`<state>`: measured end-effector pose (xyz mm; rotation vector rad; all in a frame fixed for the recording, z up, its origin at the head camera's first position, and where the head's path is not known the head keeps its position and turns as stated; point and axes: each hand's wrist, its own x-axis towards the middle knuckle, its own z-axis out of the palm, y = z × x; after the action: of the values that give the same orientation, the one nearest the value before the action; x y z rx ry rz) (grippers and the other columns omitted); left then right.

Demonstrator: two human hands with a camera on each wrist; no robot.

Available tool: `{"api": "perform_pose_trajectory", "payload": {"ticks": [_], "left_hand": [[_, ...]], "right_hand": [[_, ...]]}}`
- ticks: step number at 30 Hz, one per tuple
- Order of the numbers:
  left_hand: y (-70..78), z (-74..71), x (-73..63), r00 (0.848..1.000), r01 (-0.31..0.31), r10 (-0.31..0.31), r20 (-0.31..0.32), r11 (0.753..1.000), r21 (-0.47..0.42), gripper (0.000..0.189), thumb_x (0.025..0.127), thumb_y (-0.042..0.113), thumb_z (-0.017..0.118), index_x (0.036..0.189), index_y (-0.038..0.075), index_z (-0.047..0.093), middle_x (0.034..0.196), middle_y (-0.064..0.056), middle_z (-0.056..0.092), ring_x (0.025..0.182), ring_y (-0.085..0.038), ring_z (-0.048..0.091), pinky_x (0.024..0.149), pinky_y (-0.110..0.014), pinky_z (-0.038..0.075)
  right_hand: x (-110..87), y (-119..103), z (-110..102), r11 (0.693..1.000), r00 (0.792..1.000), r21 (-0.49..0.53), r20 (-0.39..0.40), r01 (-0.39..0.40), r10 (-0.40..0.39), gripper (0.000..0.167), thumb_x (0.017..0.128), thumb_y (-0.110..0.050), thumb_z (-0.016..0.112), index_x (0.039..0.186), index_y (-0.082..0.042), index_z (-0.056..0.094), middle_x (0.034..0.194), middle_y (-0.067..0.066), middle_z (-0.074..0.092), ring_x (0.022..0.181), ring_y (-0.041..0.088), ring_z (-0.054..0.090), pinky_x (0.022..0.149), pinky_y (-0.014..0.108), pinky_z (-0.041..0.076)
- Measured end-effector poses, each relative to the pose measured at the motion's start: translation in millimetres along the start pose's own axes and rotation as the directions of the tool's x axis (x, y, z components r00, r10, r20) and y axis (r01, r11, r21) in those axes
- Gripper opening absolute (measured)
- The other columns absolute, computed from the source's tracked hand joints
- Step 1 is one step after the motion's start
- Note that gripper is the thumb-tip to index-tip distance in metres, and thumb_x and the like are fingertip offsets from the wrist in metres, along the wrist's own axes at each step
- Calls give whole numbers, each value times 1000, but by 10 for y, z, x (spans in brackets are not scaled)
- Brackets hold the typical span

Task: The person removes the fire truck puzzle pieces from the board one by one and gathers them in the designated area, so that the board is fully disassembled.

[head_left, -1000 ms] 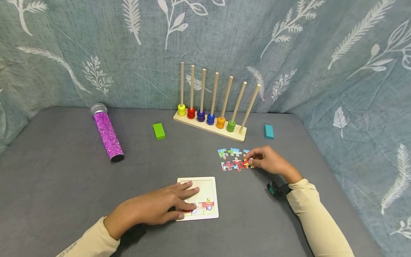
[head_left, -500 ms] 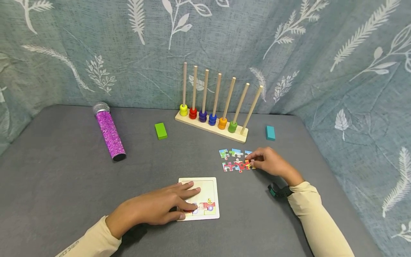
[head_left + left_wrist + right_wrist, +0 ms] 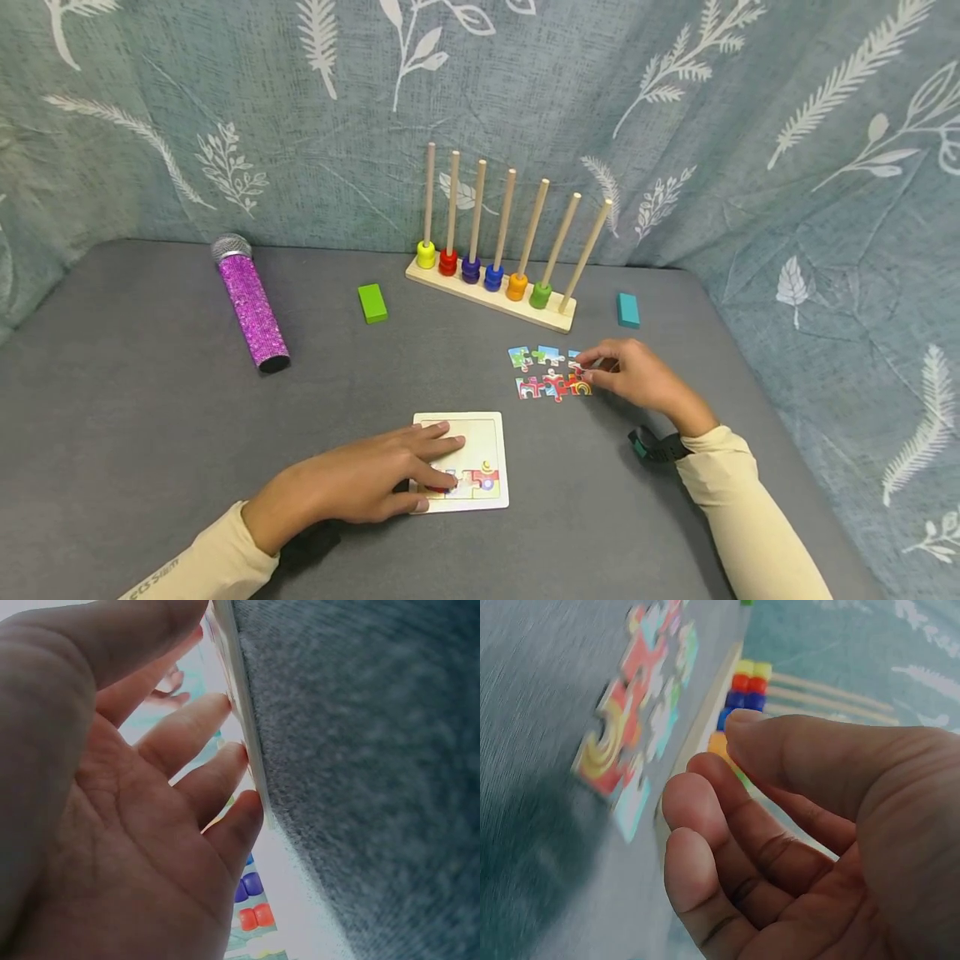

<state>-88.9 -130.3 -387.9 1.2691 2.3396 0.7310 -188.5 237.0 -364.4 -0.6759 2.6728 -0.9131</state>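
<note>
My left hand rests with spread fingers on a square wooden puzzle tray, covering its left part. A row of picture pieces lies along the tray's near side, partly hidden by the fingers. To the right, two rows of loose jigsaw pieces lie on the table. My right hand hovers at their right end, beside a red piece with a yellow arc. In the right wrist view its fingers are loosely bent, thumb apart from them, with nothing between.
A wooden peg rack with coloured beads stands behind the pieces. A teal block is at its right and a green block at its left. Farther left lies a glittery purple microphone. A patterned curtain hangs along the table's back.
My right hand's fingertips have drawn slightly off the red and yellow piece, which now shows more fully. The left hand stays on the tray.
</note>
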Motion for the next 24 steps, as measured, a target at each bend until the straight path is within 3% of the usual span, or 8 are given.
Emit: {"api": "perform_pose_trajectory", "payload": {"ticks": [8, 14, 19, 24], "left_hand": [[12, -24, -8, 1000, 15, -15, -8, 1000, 2, 43, 91, 16, 69, 133, 9, 61, 150, -5, 42, 140, -27, 33, 108, -47, 33], [14, -56, -31, 998, 30, -28, -60, 999, 38, 59, 88, 20, 73, 140, 3, 51, 153, -12, 36, 141, -31, 30, 109, -49, 31], [18, -89, -67, 994, 105, -104, -46, 994, 33, 68, 87, 27, 74, 146, 10, 46, 158, -14, 25, 144, -34, 19, 112, -54, 24], [8, -91, -102, 991, 130, -129, -25, 991, 40, 67, 88, 31, 72, 148, 17, 45, 159, -15, 19, 145, -37, 12, 113, -57, 16]], "right_hand": [[-22, -214, 126, 995, 995, 8, 4, 103, -103, 17, 89, -2, 67, 104, -1, 73, 86, -1, 68, 73, 12, 60, 62, 27, 49], [-55, -356, 231, 985, 985, 32, 42, 168, -169, 16, 89, -2, 68, 103, -3, 74, 87, -3, 69, 69, 8, 54, 60, 25, 47], [-73, -465, 321, 973, 968, 78, 115, 216, -223, 17, 89, -1, 68, 105, -2, 74, 94, -2, 70, 74, 5, 56, 63, 23, 48], [-69, -577, 427, 959, 947, 114, 165, 260, -276, 15, 90, -2, 67, 104, -2, 74, 95, -1, 71, 79, 4, 58, 67, 23, 50]]}}
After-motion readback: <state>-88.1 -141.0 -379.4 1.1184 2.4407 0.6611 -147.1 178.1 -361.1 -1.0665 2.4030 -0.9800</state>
